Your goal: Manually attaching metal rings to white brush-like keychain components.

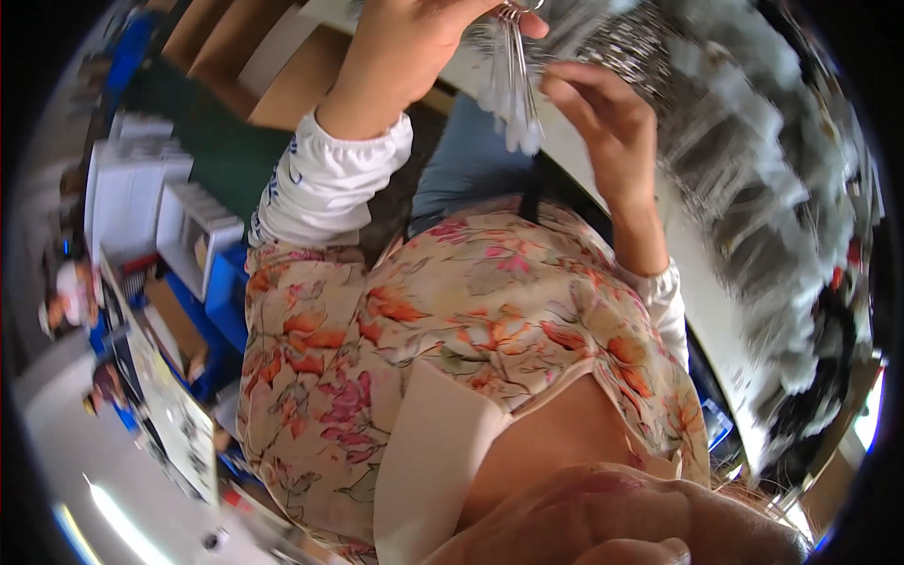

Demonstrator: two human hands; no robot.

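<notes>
Bunch of small hanging items on a metal ring (516,71), pale tags or keys blurred together, count not legible, suspended at the top centre of the view. Left hand (414,42) closed around the ring from above, apparently so that the pieces dangle free and can be sorted. Right hand (603,118) partly open just beside the bunch, fingertips (556,85) curled toward the dangling pieces and touching or nearly touching them, contact not clearly resolved. Two hands, one bunch. Both forearms in white sleeves (325,184) under a floral top (452,330), raised well above the torso. Pale counter (702,273) edge running diagonally behind the right forearm, with a dense display of small dark-and-white goods (753,169) beyond it, too blurred to count. At left, white boxes (122,202) and blue crates (226,287) on the floor, well apart from the hands.
</notes>
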